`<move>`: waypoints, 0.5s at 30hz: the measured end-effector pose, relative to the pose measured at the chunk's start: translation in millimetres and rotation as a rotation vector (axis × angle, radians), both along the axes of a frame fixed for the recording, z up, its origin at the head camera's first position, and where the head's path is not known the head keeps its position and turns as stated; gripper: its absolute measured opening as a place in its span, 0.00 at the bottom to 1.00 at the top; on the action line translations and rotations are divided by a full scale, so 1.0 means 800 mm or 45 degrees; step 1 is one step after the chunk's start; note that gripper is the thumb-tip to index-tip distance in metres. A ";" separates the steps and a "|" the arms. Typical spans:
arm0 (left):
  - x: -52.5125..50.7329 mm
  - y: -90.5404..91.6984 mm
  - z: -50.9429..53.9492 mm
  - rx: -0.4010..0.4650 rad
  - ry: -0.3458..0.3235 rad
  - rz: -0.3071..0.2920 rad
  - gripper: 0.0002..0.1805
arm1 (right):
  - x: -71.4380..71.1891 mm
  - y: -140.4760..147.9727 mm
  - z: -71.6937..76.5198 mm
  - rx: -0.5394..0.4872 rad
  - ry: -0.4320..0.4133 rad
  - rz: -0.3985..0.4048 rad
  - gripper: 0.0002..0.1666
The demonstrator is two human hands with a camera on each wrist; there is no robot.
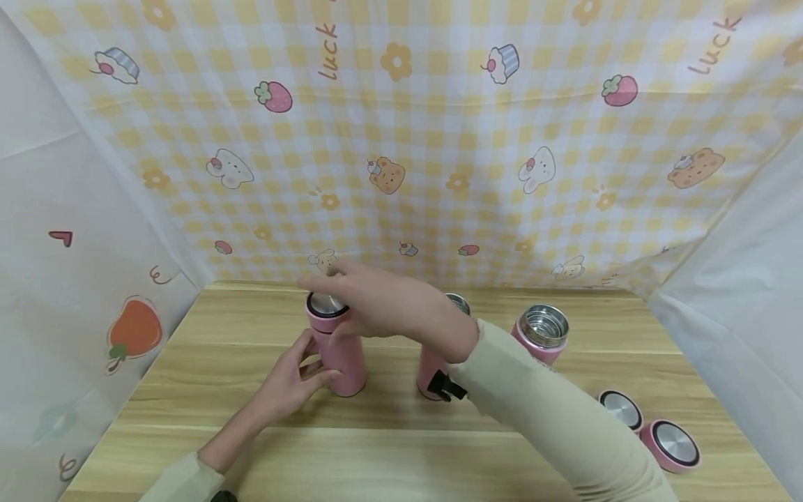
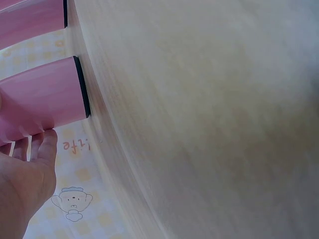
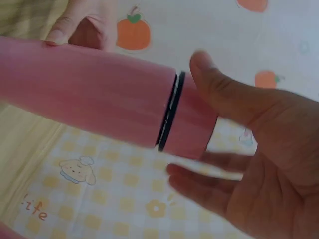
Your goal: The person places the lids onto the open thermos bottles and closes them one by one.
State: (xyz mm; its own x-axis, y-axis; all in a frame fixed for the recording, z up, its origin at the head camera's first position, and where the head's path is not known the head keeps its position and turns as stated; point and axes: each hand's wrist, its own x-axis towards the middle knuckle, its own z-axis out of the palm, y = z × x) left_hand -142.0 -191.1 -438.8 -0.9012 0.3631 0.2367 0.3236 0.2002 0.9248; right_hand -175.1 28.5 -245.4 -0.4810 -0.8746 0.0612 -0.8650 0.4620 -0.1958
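Note:
Around a pink thermos bottle (image 1: 343, 362) my left hand (image 1: 291, 380) curls its fingers and thumb, steadying the upright body. In the left wrist view, the fingers press the side of that pink body (image 2: 45, 99) above its dark base. Over the bottle's top, my right hand (image 1: 389, 303) has its thumb at one side of the pink lid (image 3: 192, 124) and fingers at the other. The lid sits on the bottle, with a thin dark gap beneath it in the right wrist view. Two fingertips show apart from the lid there.
Another pink bottle (image 1: 431, 373) stands partly hidden under my right forearm. Farther right is an uncapped bottle (image 1: 543, 328) with a steel mouth. Two pink lids, one farther back (image 1: 621, 410) and one nearer (image 1: 673, 446), lie on the wooden table (image 1: 401, 460). A checked cloth (image 1: 439, 139) hangs behind.

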 end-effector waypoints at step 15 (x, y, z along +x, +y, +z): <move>0.001 0.002 0.001 -0.008 0.003 0.004 0.35 | -0.017 0.004 -0.001 -0.024 -0.224 0.179 0.37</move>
State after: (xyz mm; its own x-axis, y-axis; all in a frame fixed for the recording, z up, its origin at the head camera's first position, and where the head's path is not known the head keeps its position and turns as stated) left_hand -140.9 -189.6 -438.2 -0.9017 0.3620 0.2367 0.3254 0.2072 0.9226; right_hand -189.0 31.4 -246.3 -0.3590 -0.9333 0.0040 -0.8725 0.3341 -0.3564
